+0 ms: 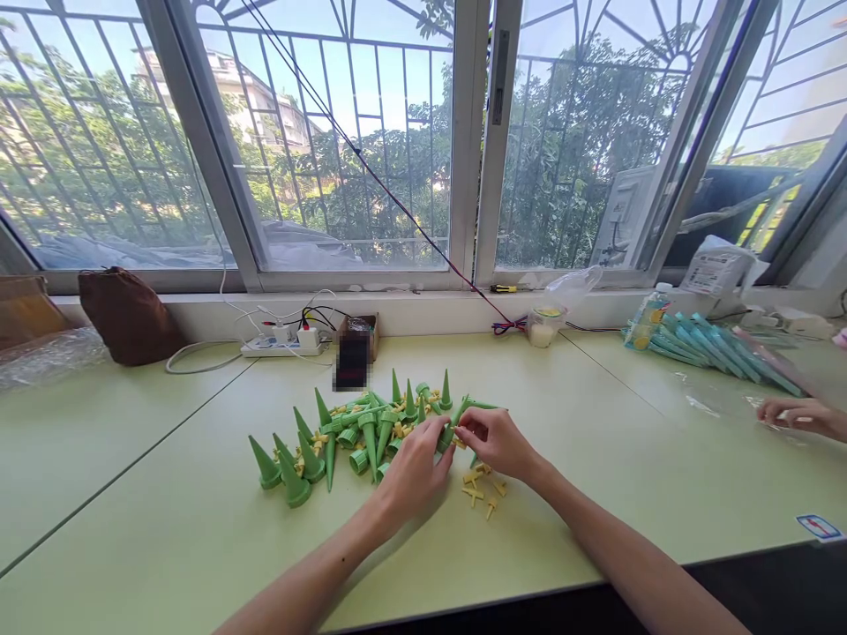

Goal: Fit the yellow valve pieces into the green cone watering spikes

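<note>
My left hand [418,465] is closed around a green plastic cone-shaped spike [447,436], held tilted with its narrow end up and away. My right hand [498,439] pinches at the side of this spike; whatever is between its fingertips is too small to make out. Left of and beyond my hands lies a pile of similar green spikes [296,481], some upright on their caps, others on their sides. Small yellow T-shaped plastic pieces [472,496] lie just below my right hand, and more are scattered among the spikes.
Along the back stand a brown bag [129,316], a power strip [284,346], a small box [367,335] and a lidded jar [543,327]. Blue-green packets [718,348] and a bottle [648,317] are at the right. Another person's hand [804,414] rests at the right edge.
</note>
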A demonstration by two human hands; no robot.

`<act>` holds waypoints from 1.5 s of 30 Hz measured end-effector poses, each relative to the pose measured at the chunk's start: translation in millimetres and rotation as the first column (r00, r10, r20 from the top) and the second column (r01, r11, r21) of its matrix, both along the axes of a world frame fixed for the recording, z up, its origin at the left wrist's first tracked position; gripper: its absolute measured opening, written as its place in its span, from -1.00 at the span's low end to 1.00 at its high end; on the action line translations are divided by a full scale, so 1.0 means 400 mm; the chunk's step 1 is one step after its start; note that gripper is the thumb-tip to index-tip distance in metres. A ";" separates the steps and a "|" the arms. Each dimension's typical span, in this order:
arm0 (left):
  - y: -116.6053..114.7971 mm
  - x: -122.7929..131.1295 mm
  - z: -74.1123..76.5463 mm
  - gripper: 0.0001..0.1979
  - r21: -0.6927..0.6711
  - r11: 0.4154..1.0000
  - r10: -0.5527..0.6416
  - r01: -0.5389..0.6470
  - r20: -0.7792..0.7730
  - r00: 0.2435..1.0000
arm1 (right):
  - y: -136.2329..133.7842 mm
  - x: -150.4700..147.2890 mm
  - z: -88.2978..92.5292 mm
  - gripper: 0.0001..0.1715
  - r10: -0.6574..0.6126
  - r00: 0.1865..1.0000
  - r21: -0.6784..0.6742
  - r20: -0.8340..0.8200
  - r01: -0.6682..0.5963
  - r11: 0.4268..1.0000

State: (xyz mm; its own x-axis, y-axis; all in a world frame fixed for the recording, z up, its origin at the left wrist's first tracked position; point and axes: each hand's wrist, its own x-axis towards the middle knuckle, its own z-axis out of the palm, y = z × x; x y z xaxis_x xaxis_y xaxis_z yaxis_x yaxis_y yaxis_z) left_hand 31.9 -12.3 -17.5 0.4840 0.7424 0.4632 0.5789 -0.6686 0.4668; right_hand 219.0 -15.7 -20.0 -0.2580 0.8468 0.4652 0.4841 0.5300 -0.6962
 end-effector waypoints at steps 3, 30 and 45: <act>-0.001 -0.001 -0.001 -0.71 0.007 1.000 0.001 -0.001 0.001 1.000 | 0.001 0.000 0.000 -0.83 -0.002 1.000 0.000 0.002 0.002 1.000; 0.003 -0.001 -0.004 -0.69 0.032 0.999 0.002 -0.003 0.032 0.999 | 0.000 0.002 0.001 -0.75 0.010 1.000 0.004 -0.004 -0.010 1.000; -0.002 0.000 0.003 -0.70 0.024 1.000 0.007 -0.008 0.025 1.000 | -0.003 0.002 0.003 -0.76 0.006 1.000 0.009 0.015 -0.006 1.000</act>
State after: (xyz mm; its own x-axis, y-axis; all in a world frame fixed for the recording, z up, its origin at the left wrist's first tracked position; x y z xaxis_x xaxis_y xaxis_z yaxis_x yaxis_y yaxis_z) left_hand 32.1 -13.0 -16.1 0.4666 0.7346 0.4926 0.5721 -0.6754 0.4653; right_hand 220.0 -16.8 -18.7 -0.2696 0.8412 0.4687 0.4912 0.5387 -0.6844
